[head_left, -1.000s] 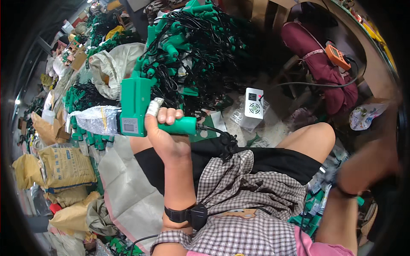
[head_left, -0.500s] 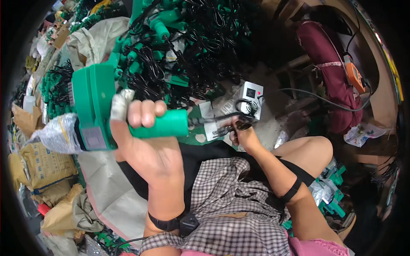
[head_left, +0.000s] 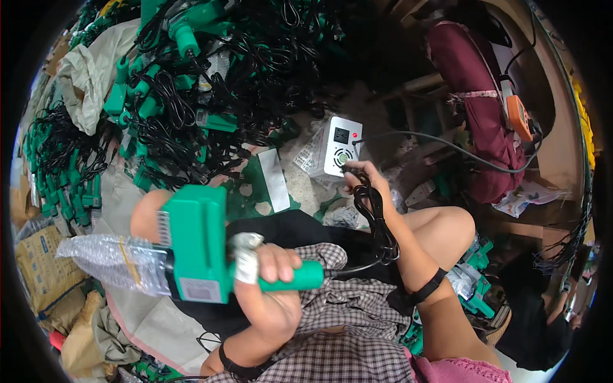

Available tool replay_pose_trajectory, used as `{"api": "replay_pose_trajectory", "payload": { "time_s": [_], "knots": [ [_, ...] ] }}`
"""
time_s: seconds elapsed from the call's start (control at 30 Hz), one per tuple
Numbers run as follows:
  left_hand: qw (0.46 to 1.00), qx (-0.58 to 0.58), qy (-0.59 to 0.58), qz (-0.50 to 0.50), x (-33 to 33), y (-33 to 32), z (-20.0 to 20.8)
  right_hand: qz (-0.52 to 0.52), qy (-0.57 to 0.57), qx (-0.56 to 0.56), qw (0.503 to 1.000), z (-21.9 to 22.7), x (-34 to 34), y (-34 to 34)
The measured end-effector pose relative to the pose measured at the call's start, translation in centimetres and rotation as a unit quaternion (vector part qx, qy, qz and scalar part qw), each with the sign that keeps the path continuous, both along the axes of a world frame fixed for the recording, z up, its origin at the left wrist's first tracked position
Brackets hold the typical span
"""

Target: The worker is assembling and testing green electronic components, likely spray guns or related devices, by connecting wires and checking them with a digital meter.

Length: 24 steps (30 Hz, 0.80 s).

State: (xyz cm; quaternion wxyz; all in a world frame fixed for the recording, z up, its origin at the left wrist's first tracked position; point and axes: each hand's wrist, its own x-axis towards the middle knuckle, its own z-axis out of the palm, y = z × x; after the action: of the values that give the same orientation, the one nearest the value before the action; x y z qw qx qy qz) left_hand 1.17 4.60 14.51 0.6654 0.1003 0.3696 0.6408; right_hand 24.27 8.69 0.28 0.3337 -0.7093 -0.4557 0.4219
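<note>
My left hand (head_left: 273, 288), with white wrapping on its thumb, is closed around the round handle of a green corded power tool (head_left: 199, 236). The tool is held on its side above my lap, and clear bubble wrap (head_left: 115, 265) covers its front end. From the handle's end a black cord (head_left: 377, 220) runs to my right hand (head_left: 371, 182), where it hangs in a bundled loop. My right fingers are closed on the cord's plug end, mostly hidden by them, right beside the white box (head_left: 343, 137) with a socket, a red light and a round vent.
Green corded tools (head_left: 185, 96) lie heaped at the far left. A grey cable runs from the white box to an orange device (head_left: 519, 118) by a maroon cushion roll (head_left: 472, 96). Yellow sacks (head_left: 48, 262) lie left; more green tools (head_left: 476, 281) sit by my right leg.
My left hand has brought the tool lower and closer to my lap. My right hand has come up against the white box, and the cord bundle now hangs below its fingers.
</note>
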Motion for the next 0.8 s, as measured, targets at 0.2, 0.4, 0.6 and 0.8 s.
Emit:
{"api": "replay_pose_trajectory", "payload": {
  "time_s": [0.2,0.4,0.6,0.8],
  "knots": [
    [0.990,0.015,0.040,-0.137,2.0,-3.0,-1.2,0.021,-0.296,0.106,0.949,-1.6,2.1,4.6],
    [0.990,0.068,0.087,-0.092,4.9,-1.9,-3.9,-0.072,-0.214,0.158,0.961,-5.0,2.9,9.6],
    [0.989,0.044,0.128,-0.060,5.3,-1.9,-8.0,-0.044,-0.141,0.156,0.977,-8.5,6.8,10.5],
    [0.992,-0.058,-0.043,-0.104,4.1,-0.4,-8.2,0.075,-0.025,0.059,0.995,-5.3,5.7,12.4]
  ]
}}
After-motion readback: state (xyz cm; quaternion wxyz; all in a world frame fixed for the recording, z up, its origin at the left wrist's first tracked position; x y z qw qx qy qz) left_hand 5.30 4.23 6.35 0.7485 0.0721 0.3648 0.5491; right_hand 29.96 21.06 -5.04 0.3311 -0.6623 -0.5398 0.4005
